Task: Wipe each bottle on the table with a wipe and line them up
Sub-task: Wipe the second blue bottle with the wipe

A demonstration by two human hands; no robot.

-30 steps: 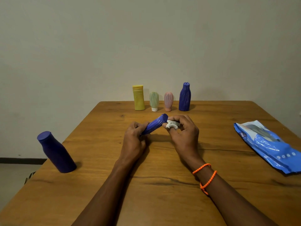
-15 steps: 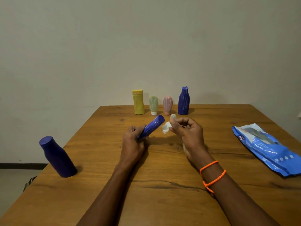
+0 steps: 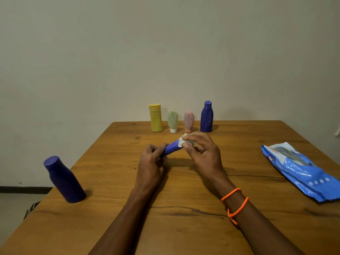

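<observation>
My left hand [image 3: 150, 162] grips the lower end of a slim blue bottle [image 3: 171, 149], held tilted above the middle of the wooden table [image 3: 184, 227]. My right hand [image 3: 203, 155] pinches a crumpled white wipe [image 3: 184, 141] against the bottle's upper end. Along the far edge stand a yellow bottle [image 3: 155, 117], a pale green bottle [image 3: 172, 121], a pink bottle [image 3: 188, 121] and a ribbed blue bottle [image 3: 206, 116] in a row. A larger dark blue bottle [image 3: 63, 179] stands alone near the left edge.
A blue pack of wipes [image 3: 301, 171] lies flat near the table's right edge. A plain wall rises right behind the table. Floor shows beyond the left edge.
My right hand had pulled the wipe off the bottle's top half a second ago; now it presses the wipe on the top again. The left hand keeps its hold.
</observation>
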